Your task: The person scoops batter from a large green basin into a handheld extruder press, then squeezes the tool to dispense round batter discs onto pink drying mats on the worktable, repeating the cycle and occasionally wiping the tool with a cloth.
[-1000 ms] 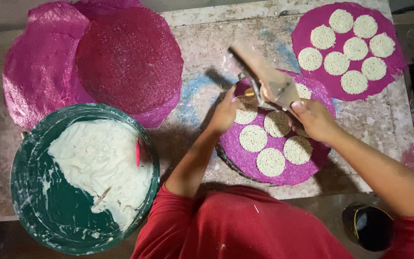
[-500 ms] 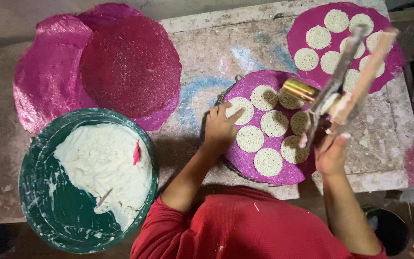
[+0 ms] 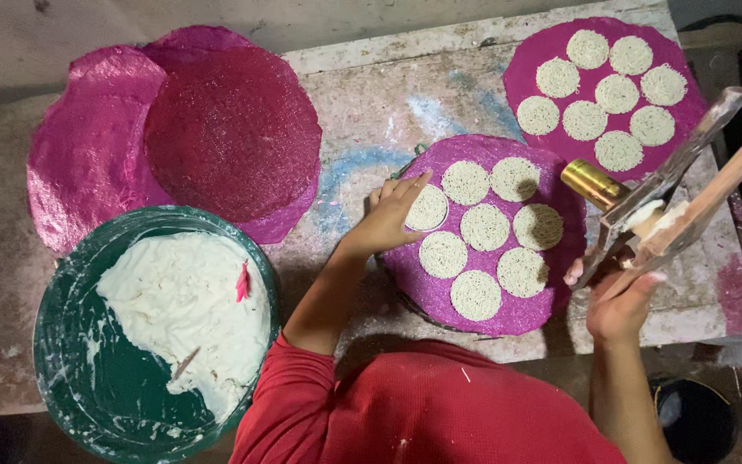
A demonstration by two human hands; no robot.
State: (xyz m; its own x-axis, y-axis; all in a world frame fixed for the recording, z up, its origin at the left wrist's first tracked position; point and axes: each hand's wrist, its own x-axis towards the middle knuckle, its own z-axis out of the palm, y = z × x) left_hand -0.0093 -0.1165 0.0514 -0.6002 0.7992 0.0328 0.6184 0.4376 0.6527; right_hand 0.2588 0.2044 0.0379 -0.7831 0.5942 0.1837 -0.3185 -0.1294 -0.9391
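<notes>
My left hand (image 3: 391, 216) rests on the left edge of a round magenta tray (image 3: 551, 283) that carries several pale noodle-like discs (image 3: 483, 227). My right hand (image 3: 618, 302) grips a hand press (image 3: 673, 193) with two long wooden handles and a brass cylinder, held off the tray's right side, with white dough showing between the handles. A second magenta tray (image 3: 526, 64) with several discs lies at the far right of the table.
A green basin (image 3: 70, 378) of white dough sits at the lower left, with a small red scrap in it. A stack of bare magenta mesh trays (image 3: 225, 129) lies at the upper left. A dark container (image 3: 696, 418) stands on the floor at the lower right.
The press has swung from over the tray's middle out to its right side and turned. My left hand has stayed at the tray's left edge. More discs now lie on the near tray.
</notes>
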